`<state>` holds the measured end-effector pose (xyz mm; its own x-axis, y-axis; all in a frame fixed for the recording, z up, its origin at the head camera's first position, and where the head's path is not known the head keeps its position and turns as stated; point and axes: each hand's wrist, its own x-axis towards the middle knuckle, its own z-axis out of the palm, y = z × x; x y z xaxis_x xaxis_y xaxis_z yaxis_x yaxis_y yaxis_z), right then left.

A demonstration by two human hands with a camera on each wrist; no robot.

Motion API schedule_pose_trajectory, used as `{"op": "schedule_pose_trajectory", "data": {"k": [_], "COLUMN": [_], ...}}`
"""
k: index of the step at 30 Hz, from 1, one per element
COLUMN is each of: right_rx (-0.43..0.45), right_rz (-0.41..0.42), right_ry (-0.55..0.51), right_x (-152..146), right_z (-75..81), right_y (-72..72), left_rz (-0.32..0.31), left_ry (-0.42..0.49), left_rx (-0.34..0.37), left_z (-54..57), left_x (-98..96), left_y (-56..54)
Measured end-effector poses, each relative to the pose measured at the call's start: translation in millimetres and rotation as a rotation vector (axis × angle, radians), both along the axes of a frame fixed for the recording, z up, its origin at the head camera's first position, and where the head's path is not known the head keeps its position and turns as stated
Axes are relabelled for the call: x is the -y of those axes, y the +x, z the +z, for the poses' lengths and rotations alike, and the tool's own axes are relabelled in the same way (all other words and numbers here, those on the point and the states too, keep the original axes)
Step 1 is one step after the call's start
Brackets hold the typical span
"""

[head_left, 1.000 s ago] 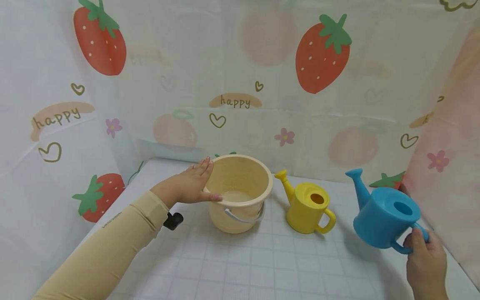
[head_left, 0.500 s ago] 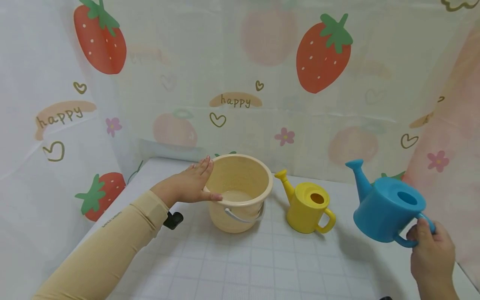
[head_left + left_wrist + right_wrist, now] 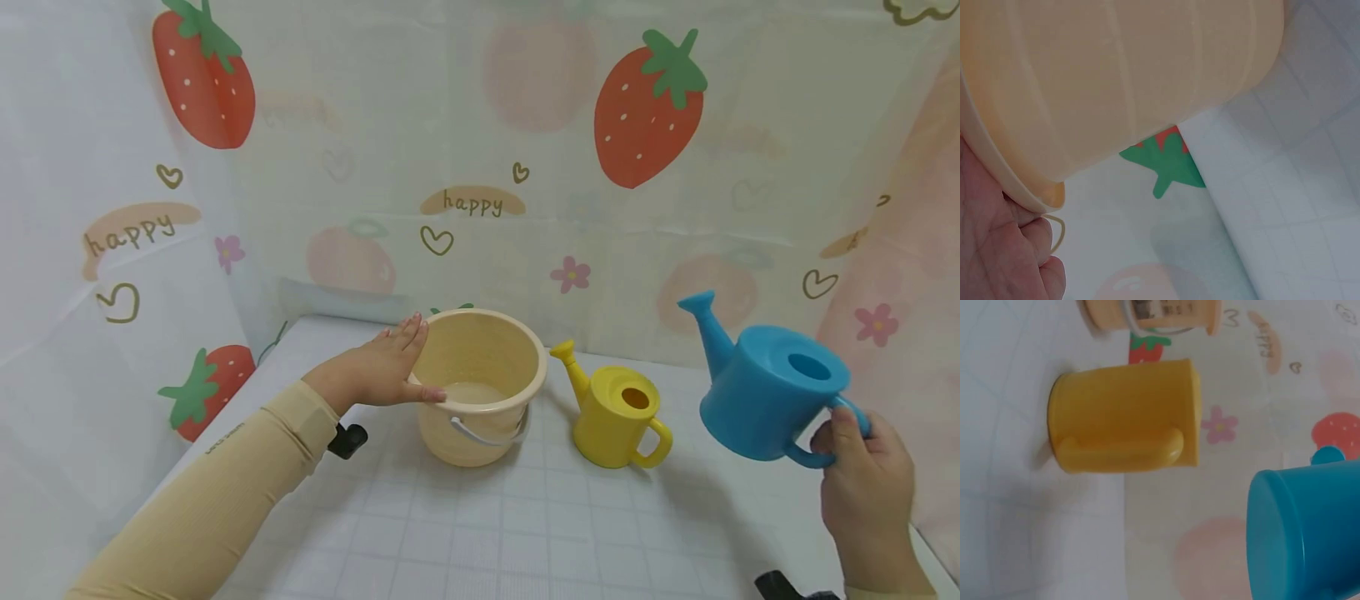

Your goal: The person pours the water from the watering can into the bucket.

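A cream bucket (image 3: 465,437) stands on the table with its white handle hanging down at the front. My left hand (image 3: 375,367) rests on its rim from the left, fingers straight, thumb lying along the near edge. In the left wrist view the palm (image 3: 991,231) lies against the rim beside the bucket's side wall (image 3: 1116,62). My right hand (image 3: 866,483) grips a blue watering can (image 3: 776,396) by its handle and holds it above the table, spout pointing left. Only its base and side (image 3: 1316,531) show in the right wrist view.
A yellow watering can (image 3: 615,417) stands on the white gridded table (image 3: 487,533), between the bucket and the blue can, spout to the left. Fabric walls (image 3: 375,100) printed with strawberries enclose the table at the back and sides.
My right hand has lifted the blue watering can higher, with a slight shift right and then back left. The left hand, the bucket and the yellow can have stayed in place.
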<state>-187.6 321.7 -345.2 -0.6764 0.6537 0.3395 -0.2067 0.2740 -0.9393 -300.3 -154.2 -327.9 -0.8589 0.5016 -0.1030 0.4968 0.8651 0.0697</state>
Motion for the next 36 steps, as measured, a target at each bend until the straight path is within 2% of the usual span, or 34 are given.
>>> {"op": "schedule_pose_trajectory", "data": {"k": [5, 9, 12, 27, 33, 36], "right_rx": [-0.088, -0.067, -0.05, -0.167, -0.179, -0.15], "right_rz": [0.089, 0.124, 0.142, 0.325, 0.402, 0.411], "right_ry": [-0.095, -0.091, -0.056, -0.012, 0.051, 0.134], "right_x": [11.5, 18.7, 24.6, 58.9, 67.8, 71.7], "right_z": [9.9, 14.7, 17.3, 37.9, 42.1, 44.6], "right_y": [-3.4, -6.6, -9.5, -25.6, -31.5, -33.1], "left_rz": [0.001, -0.007, -0.01, -0.003, -0.004, -0.006], "left_ry": [0.006, 0.017, 0.018, 0.002, -0.009, -0.011], "left_rx": [0.007, 0.008, 0.005, 0.006, 0.001, 0.001], "left_z": [3.7, 5.4, 5.0, 3.9, 3.2, 2.9], "left_x": [0.4, -0.5, -1.1, 0.2, 0.4, 0.4], "left_y": [4.7, 6.6, 6.4, 4.7, 4.3, 3.8]}}
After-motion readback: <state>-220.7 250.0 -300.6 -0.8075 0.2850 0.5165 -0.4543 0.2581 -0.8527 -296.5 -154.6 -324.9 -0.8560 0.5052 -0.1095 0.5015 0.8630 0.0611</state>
